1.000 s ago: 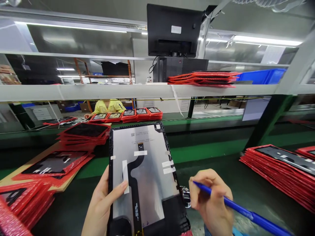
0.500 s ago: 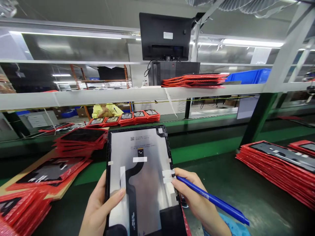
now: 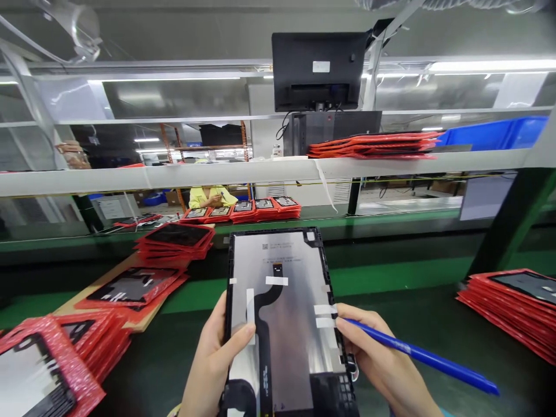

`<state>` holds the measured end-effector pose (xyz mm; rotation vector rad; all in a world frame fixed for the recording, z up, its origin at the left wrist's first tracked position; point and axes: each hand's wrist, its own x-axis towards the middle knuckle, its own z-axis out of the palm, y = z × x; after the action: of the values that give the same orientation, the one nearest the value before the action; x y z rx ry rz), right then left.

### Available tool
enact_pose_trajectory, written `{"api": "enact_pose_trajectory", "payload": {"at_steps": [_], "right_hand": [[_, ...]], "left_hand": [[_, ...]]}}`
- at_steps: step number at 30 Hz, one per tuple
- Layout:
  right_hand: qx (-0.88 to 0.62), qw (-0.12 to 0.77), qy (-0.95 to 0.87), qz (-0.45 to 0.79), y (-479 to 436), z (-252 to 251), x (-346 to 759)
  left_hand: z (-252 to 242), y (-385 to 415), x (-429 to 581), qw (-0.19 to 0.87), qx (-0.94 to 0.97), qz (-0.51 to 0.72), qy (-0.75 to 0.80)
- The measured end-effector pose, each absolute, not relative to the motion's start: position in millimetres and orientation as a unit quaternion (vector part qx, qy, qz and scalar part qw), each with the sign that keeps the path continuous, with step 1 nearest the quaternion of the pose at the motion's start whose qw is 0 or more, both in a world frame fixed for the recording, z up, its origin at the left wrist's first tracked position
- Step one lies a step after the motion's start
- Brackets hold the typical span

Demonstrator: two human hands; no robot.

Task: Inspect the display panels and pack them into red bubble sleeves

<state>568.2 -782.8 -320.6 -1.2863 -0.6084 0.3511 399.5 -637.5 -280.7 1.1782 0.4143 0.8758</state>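
Back side toward me, a tablet screen (image 3: pixel 295 324) is held up tilted at the lower middle. It has a silver back, a black frame, a black ribbon cable (image 3: pixel 264 347) and white tape strips. My left hand (image 3: pixel 217 353) grips its left edge, thumb pressed on the silver back beside a long tape strip (image 3: pixel 250 307). At the right edge, my right hand (image 3: pixel 377 353) has its fingertips beside two short tape strips (image 3: pixel 325 315). A blue pen (image 3: pixel 434 358) is pinched in that hand, its long end pointing down to the right. The pen's other end is hidden at the fingers.
Red-wrapped screens are stacked at left (image 3: pixel 174 240), at near left (image 3: pixel 47 370) and at right (image 3: pixel 508 307). More red packs (image 3: pixel 369 145) lie on the shelf under a monitor (image 3: pixel 320 69). A person in yellow (image 3: pixel 211 197) sits beyond the bench, behind several red stacks (image 3: pixel 264 209).
My view has swung left, so the scene sits farther right and a wrapped screen shows at bottom left. Both hands keep nearly the same hold on the tablet screen and pen.
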Motion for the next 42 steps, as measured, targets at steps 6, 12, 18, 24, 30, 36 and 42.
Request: {"api": "enact_pose_trajectory", "payload": {"at_steps": [6, 12, 18, 24, 30, 36, 42], "right_hand": [[-0.571, 0.745, -0.283, 0.199, -777.2, -323.0, 572.8], [-0.606, 0.699, -0.34, 0.171, -770.6, -307.7, 568.1], [-0.628, 0.701, -0.326, 0.088, -772.4, -295.3, 571.1], [-0.43, 0.746, -0.391, 0.327, -768.6, -298.9, 557.0], [-0.54, 0.755, -0.363, 0.08, -769.5, -302.6, 557.6], [-0.38, 0.796, -0.298, 0.366, -773.0, -302.0, 549.4], [-0.376, 0.808, -0.316, 0.326, -782.5, -302.0, 539.6]], "left_hand": [[-282.7, -631.5, 401.2, 0.738, 0.527, 0.382, 0.177], [-286.4, -622.8, 401.6, 0.72, 0.545, 0.382, 0.193], [-291.3, -618.0, 394.5, 0.602, 0.648, 0.409, 0.226], [-291.9, -631.2, 399.9, 0.437, 0.737, 0.468, 0.216], [-294.8, -625.1, 407.2, 0.671, 0.539, 0.454, 0.233], [-287.5, -630.0, 413.3, 0.774, 0.383, 0.439, 0.246], [-298.8, -641.1, 421.1, 0.754, 0.426, 0.441, 0.235]]}}
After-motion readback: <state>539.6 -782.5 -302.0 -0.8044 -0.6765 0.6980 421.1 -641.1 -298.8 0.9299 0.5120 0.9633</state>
